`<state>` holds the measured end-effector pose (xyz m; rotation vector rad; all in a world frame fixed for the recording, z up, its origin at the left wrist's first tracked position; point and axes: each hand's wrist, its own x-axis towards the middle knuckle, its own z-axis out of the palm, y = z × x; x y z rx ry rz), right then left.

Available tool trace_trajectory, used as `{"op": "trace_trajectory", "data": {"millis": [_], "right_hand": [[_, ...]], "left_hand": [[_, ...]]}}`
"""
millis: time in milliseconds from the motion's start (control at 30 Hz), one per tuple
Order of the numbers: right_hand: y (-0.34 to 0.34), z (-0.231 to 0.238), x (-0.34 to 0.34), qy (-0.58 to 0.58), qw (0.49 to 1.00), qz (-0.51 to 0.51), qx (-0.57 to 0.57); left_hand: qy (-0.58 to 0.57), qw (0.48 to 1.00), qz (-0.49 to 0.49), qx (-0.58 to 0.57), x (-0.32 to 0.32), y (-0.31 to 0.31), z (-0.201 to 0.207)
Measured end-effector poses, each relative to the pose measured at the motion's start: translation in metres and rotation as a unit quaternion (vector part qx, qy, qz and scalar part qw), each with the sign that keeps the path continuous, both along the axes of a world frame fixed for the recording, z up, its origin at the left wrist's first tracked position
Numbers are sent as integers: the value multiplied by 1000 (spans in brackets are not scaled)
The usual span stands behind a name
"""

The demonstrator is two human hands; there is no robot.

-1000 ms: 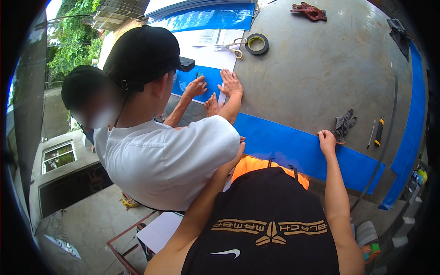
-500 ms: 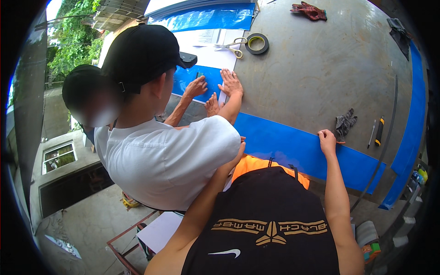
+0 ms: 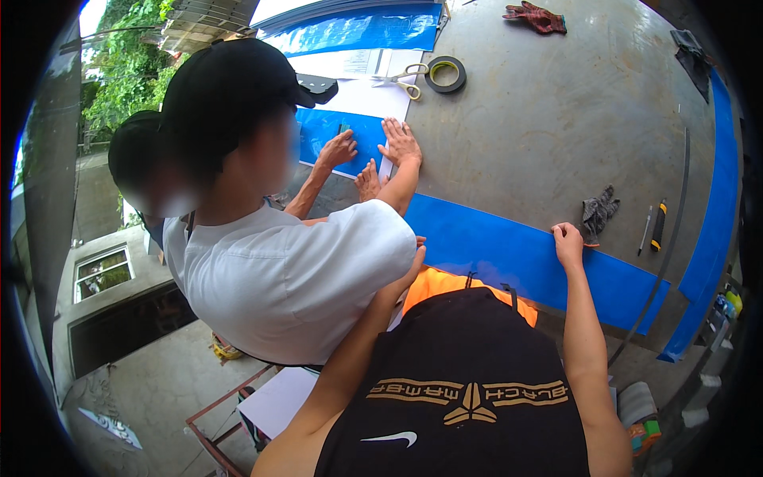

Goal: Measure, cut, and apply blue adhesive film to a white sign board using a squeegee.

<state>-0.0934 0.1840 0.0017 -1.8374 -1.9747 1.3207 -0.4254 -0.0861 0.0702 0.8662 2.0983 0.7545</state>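
A long blue strip (image 3: pixel 501 238) lies along the near side of a grey metal table. At its far edge is my right hand (image 3: pixel 567 241), fingers bent and closed on that edge. My left hand (image 3: pixel 419 245) is by the strip's left part, mostly hidden behind a co-worker's white sleeve, so its grip does not show. A crumpled grey glove (image 3: pixel 598 216) lies just beyond my right hand. To the left, a co-worker's hand (image 3: pixel 401 143) lies flat at the edge of a blue-and-white sheet (image 3: pixel 318 131), while another hand (image 3: pixel 339 149) holds a small flat piece on it.
Scissors (image 3: pixel 407 79) and a roll of black tape (image 3: pixel 446 75) lie at the back. On the right are a pen (image 3: pixel 644 230), a yellow-and-black utility knife (image 3: pixel 659 226), and a long thin dark strip (image 3: pixel 675 199). A person in white (image 3: pixel 278 270) leans close on my left.
The co-worker in white has turned and shifted their head slightly left. My hands and the blue strip have not visibly moved.
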Motion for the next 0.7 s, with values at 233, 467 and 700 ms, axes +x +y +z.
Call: {"op": "trace_trajectory", "data": {"millis": [233,467,700], "right_hand": [[0,0,-1,-4,1000,-1,0],[0,-4,-2,1,1000,-4,-5],[-1,-8,0,0,1000,-8,-3]], "left_hand": [[18,1000,-17,-9,-8,-10,-14],[20,1000,-13,-4,-12,-18,-18],[16,999,-14,-27,-11,-10,-6]]}}
